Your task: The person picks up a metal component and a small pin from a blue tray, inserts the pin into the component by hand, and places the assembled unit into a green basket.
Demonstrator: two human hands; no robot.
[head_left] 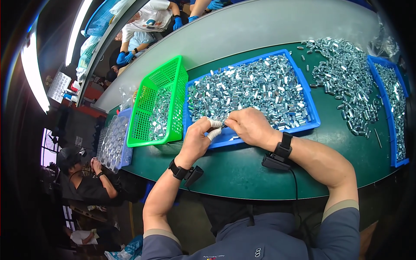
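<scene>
My left hand [197, 138] and my right hand [253, 128] meet over the near edge of a blue tray [310, 104]. White tape wraps two fingertips of the left hand. Both hands are closed in a pinch, their fingertips almost touching. Whatever sits between them is too small and too covered to make out. Behind the hands, the tray is heaped with short, shiny, silvery metal pieces [255, 89], which look like small hex-sided sleeves.
A green perforated basket [177, 106] with similar pieces stands left of the tray. Loose metal pieces [344, 80] lie piled on the green tabletop [255, 169] at right, beside another blue tray [392, 125]. Clear plastic trays [115, 141] stand far left. Other people work beyond the table.
</scene>
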